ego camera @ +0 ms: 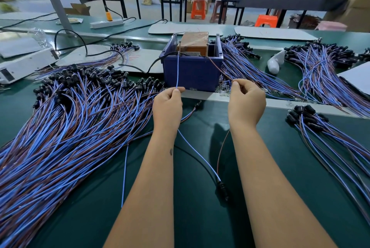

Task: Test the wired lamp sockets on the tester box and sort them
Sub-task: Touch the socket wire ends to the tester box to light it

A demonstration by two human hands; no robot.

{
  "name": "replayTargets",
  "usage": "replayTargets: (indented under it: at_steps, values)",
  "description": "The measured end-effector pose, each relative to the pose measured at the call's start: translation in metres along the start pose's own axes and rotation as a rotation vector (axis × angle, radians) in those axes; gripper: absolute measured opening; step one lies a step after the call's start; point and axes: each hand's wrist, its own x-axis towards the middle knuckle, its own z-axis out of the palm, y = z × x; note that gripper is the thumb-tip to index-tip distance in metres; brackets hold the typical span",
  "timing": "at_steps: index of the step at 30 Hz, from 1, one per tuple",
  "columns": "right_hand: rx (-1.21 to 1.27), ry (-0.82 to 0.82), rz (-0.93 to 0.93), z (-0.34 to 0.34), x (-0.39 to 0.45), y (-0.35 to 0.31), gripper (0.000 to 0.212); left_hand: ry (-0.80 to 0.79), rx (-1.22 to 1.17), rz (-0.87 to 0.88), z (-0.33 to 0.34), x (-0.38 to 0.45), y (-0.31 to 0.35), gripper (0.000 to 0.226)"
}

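Wire tips at the tester box [193, 47]: contact points too small to resolve; whether they touch the terminals cannot be told. The orange-brown box sits inside a blue bin [192, 71] at 12 o'clock, its lower part hidden by the bin wall.

Left hand [168, 105]: fingers curled, thumb and forefinger pinching the blue wire [177, 71], which runs up to the box. Right hand [247, 103]: fingers curled, pinching the brown wire [219, 69], also running to the box. Both wires trail below the wrists to one black socket [223, 189] lying on the green mat [200, 223] at 6 o'clock, between the forearms.

Socket piles: four in view. Largest pile [70, 111] at 9 o'clock, cut off by the frame edge; individual sockets too many to count. Others at 10, 1–2 and 3 o'clock.
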Motion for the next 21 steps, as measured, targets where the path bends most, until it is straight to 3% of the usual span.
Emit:
replayTargets:
  at_steps: [21]
  values:
    - [0.026, -0.130, -0.150, 0.0055, -0.0067, -0.0033, 0.017, 0.006, 0.005, 0.005, 0.0008, 0.0014, -0.0015, 0.030]
